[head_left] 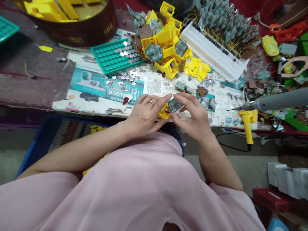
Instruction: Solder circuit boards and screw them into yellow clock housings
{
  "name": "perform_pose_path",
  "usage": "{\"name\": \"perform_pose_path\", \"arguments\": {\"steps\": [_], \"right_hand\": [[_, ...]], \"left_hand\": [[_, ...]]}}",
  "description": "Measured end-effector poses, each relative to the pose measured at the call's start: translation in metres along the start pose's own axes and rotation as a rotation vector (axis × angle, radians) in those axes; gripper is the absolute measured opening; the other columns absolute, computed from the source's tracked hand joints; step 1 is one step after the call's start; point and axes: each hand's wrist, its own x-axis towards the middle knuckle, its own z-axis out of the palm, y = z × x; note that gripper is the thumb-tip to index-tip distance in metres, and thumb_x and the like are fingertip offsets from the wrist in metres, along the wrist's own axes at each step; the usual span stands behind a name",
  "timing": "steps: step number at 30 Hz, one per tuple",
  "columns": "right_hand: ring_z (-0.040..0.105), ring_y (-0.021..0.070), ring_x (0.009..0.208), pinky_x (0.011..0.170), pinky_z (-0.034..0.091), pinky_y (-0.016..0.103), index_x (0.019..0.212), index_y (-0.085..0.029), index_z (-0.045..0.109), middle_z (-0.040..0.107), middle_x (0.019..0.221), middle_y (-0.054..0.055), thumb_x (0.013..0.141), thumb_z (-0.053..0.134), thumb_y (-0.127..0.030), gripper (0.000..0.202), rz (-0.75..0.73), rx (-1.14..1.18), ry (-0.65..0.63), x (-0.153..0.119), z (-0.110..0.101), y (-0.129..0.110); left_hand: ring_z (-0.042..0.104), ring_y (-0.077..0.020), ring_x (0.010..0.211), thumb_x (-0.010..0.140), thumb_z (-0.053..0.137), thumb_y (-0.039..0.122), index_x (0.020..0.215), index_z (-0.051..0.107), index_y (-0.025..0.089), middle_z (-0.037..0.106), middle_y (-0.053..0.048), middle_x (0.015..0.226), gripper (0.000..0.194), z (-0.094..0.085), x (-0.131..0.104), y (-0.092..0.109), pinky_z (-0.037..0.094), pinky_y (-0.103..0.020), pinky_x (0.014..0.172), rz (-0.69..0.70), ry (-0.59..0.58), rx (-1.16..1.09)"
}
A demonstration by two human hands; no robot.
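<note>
1 head-worn view, from above the chest, facing forward and down, close over both hands

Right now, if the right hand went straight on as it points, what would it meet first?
Likely the yellow housing in the left hand, just past the circuit board the right hand holds; depth is unclear.

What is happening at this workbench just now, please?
A person's left hand holds a small yellow housing, while the right hand holds a small circuit board beside it. Beyond the hands lie a pile of yellow housings and a green tray partly filled with silvery discs.
</note>
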Motion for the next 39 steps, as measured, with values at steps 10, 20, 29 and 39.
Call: {"name": "perform_pose_path", "arguments": {"steps": [10,20,29,39], "right_hand": [[0.058,0.0219,0.116,0.080,0.064,0.035,0.122,-0.028,0.062,0.054,0.122,0.009,0.086,0.066,-0.026,0.036,0.185,0.158,0.064,-0.011,0.011,-0.005],[0.061,0.0227,0.113,0.082,0.063,0.038,0.111,-0.028,0.065,0.056,0.124,0.010,0.088,0.064,-0.030,0.023,0.129,0.126,0.094,-0.014,0.017,-0.005],[0.064,0.0207,0.122,0.098,0.057,0.039,0.121,-0.024,0.066,0.066,0.133,0.009,0.091,0.060,-0.025,0.031,0.117,0.111,-0.008,-0.002,0.019,0.005],[0.067,0.0203,0.118,0.103,0.053,0.038,0.113,-0.022,0.070,0.072,0.124,0.008,0.091,0.062,-0.024,0.023,0.071,0.049,-0.101,0.010,0.009,0.003]], "left_hand": [[0.063,-0.0261,0.120,0.088,0.050,0.014,0.144,0.041,0.009,0.059,-0.019,0.137,0.057,-0.017,0.013,-0.032,0.054,-0.038,0.097,0.168,-0.164,-0.094],[0.063,-0.0266,0.122,0.098,0.048,0.021,0.123,0.062,0.016,0.066,-0.014,0.130,0.030,0.000,0.004,-0.026,0.057,-0.042,0.096,0.158,-0.102,0.014],[0.062,-0.0273,0.124,0.093,0.054,0.015,0.119,0.067,0.012,0.067,-0.019,0.127,0.029,-0.003,-0.001,-0.027,0.058,-0.042,0.101,0.256,-0.024,0.068],[0.065,-0.0221,0.122,0.095,0.052,0.016,0.113,0.065,0.016,0.070,-0.012,0.125,0.023,-0.003,-0.008,-0.028,0.061,-0.036,0.101,0.212,0.036,0.117]]}}
